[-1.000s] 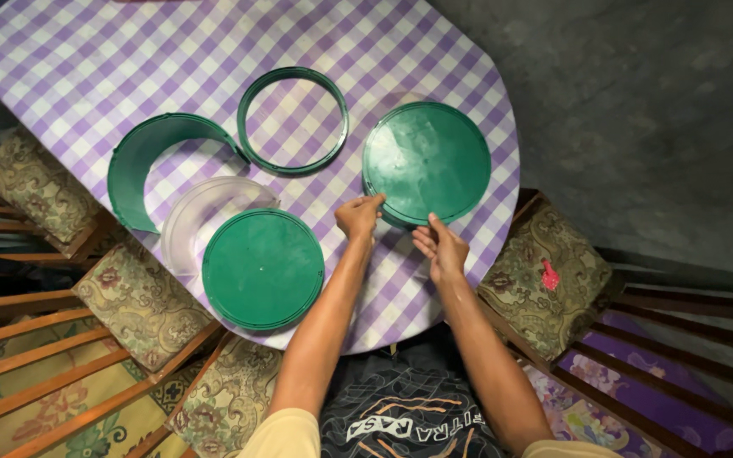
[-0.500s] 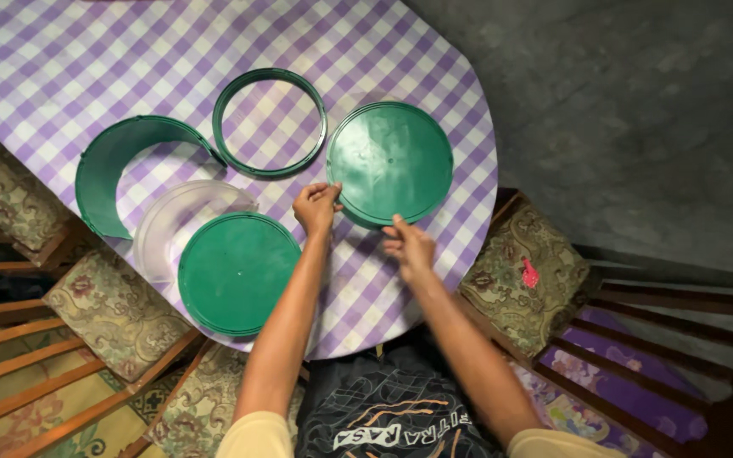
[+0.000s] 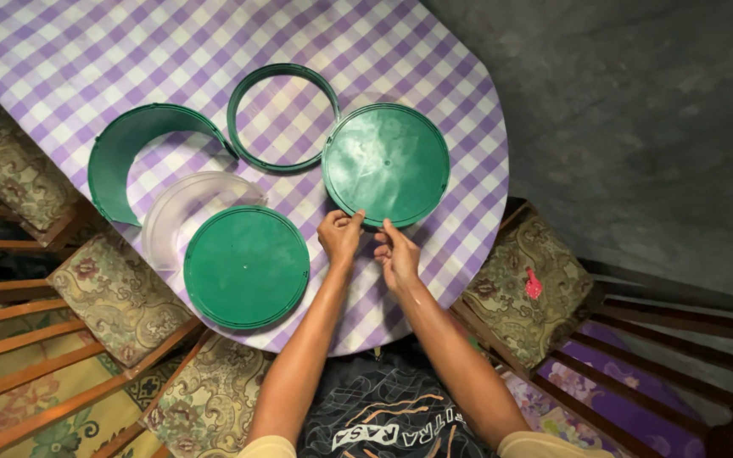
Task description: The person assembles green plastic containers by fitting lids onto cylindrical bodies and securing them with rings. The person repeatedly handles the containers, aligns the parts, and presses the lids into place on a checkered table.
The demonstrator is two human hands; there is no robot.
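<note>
Both hands have drawn together since the earlier frames. The left hand (image 3: 340,235), previously at the 9 o'clock edge of the right-hand green disc (image 3: 386,164), now sits at its 6 o'clock edge, and the right hand (image 3: 397,254) has closed in just beside it. The disc itself lies nearer the green ring (image 3: 282,116) than before, its rim now touching or nearly touching the ring at the ring's 3 o'clock side.

Grip, left hand: fingertips pinched on the disc's near rim, fingers curled, holding nothing else. Grip, right hand: thumb and forefinger raised to the same rim; whether they actually clasp it cannot be told.

The disc rests flat on the checked surface (image 3: 86,59). At its 8 o'clock lies a second green disc (image 3: 246,266), overlapping a clear curved panel (image 3: 181,203). A green curved panel (image 3: 139,146) sits at the ring's 9 o'clock. Judged: the disc is being repositioned by its near edge.
</note>
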